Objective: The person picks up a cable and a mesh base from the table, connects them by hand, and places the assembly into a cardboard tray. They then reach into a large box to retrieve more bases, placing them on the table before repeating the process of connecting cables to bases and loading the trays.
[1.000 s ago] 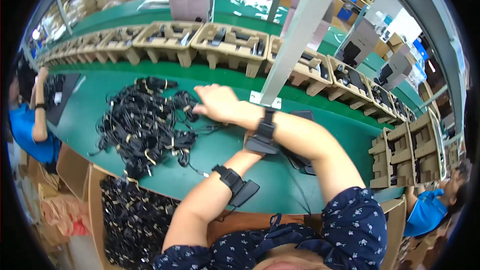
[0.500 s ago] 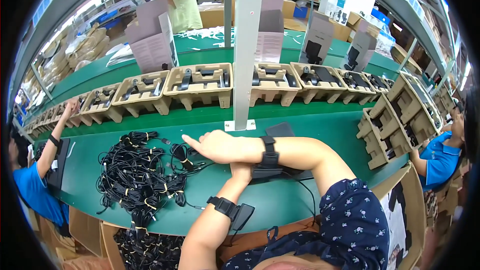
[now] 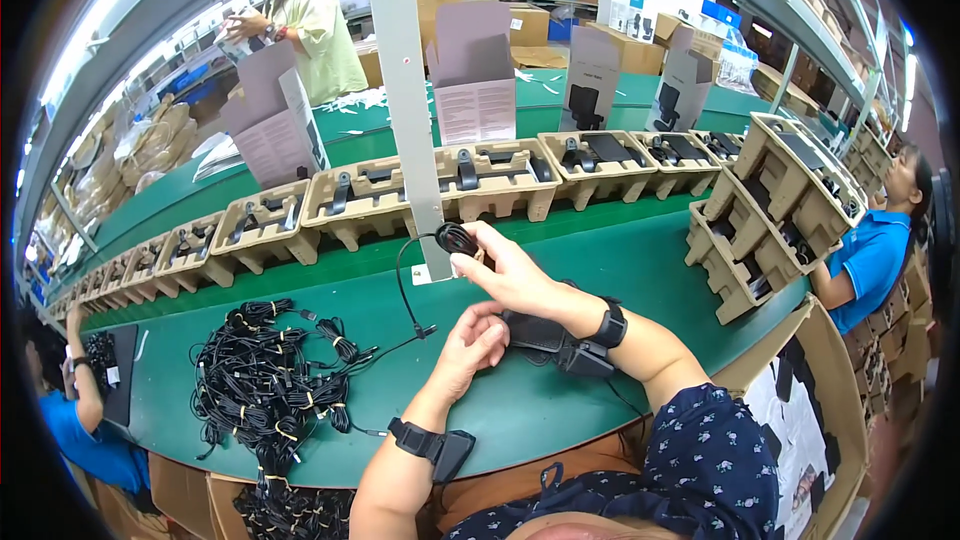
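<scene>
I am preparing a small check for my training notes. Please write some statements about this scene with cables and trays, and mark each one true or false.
1. The right hand holds a coil of black cable. True.
2. A pile of black cables lies on the green table. True.
3. The pile is to the right of that hand. False: it is to the left.
4. Tan trays stand in a row beyond that hand. True.
5. The person at the far right wears a yellow shirt. False: that person's shirt is blue.
</scene>
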`<state>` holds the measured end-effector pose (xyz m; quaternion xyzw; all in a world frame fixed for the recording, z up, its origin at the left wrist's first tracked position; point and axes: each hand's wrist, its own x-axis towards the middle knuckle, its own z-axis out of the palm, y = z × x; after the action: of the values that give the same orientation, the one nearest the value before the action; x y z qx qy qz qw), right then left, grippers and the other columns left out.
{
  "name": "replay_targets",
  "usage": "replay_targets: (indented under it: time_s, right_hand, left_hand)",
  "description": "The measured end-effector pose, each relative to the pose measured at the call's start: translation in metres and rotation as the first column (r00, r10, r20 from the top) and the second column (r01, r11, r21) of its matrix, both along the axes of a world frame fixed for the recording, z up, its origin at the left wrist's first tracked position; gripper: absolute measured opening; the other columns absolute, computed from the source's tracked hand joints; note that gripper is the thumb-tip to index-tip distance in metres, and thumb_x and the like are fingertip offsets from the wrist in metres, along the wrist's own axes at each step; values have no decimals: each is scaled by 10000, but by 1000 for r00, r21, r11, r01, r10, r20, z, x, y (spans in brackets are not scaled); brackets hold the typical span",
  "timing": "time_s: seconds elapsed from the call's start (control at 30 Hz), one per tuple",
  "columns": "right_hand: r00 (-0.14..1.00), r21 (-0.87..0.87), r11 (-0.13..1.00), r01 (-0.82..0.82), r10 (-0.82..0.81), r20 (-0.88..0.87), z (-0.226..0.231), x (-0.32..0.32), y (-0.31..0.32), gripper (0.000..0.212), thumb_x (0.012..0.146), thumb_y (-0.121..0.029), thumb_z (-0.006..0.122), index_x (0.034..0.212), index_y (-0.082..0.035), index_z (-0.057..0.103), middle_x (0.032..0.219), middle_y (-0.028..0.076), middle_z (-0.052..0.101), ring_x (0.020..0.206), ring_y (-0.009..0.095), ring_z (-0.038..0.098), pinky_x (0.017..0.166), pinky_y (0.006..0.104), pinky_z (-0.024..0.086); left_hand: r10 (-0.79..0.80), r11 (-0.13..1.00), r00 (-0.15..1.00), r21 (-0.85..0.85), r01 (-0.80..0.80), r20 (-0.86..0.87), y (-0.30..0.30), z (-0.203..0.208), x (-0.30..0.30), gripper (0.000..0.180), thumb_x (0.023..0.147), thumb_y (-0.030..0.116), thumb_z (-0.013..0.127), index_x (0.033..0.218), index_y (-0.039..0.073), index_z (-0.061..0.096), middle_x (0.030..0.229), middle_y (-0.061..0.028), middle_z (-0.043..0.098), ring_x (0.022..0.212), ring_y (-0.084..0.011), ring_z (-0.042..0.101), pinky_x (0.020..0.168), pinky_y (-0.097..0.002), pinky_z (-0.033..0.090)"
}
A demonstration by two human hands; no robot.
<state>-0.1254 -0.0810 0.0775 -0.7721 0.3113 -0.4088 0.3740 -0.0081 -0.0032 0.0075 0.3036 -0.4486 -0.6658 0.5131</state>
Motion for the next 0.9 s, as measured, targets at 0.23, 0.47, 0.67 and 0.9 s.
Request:
replay_targets:
  time_s: [0.23, 0.47, 0.67, 0.9]
  right_hand:
    - [951, -572, 783, 244, -310, -18, 14, -37, 1, 259, 726, -197, 673, 920, -36, 616, 845, 73, 533, 792, 251, 490, 665, 344, 420]
    - [958, 114, 962, -248, 226, 177, 16, -27, 29, 231, 778, -75, 667, 973, -16, 559, 856, -4, 529, 725, 68, 516, 659, 223, 440]
    - [975, -516, 856, -29, -90, -204, 7, -17, 31, 528, 733, -156, 644, 1216, -78, 446, 1177, 114, 498, 1103, 245, 468, 932, 413, 369]
    - [711, -569, 579, -585, 28, -702, -9, -28, 43, 540, 757, -336, 567, 1202, -45, 476, 1315, 125, 412, 1272, 262, 328, 1071, 512, 172]
  left_hand:
    - [925, 196, 377, -904, -380, 42, 9, 3, 10, 422, 750, 2, 604, 1132, 33, 426, 1055, -156, 457, 909, -213, 480, 727, -280, 441]
    - [390, 875, 902, -378, -302, 183, -1, 6, 21, 677, 849, 304, 586, 1353, 23, 233, 1308, -121, 390, 1218, -234, 370, 1002, -349, 308]
    - [-181, 983, 976, -10, 184, 125, 10, 8, 13, 254, 923, 302, 462, 928, 50, 488, 633, -68, 561, 468, -110, 520, 420, -212, 391]
    - [-321, 946, 858, 92, 311, 400, 12, 9, 23, 106, 868, 124, 513, 911, 29, 534, 516, -2, 464, 384, -77, 395, 344, -203, 262]
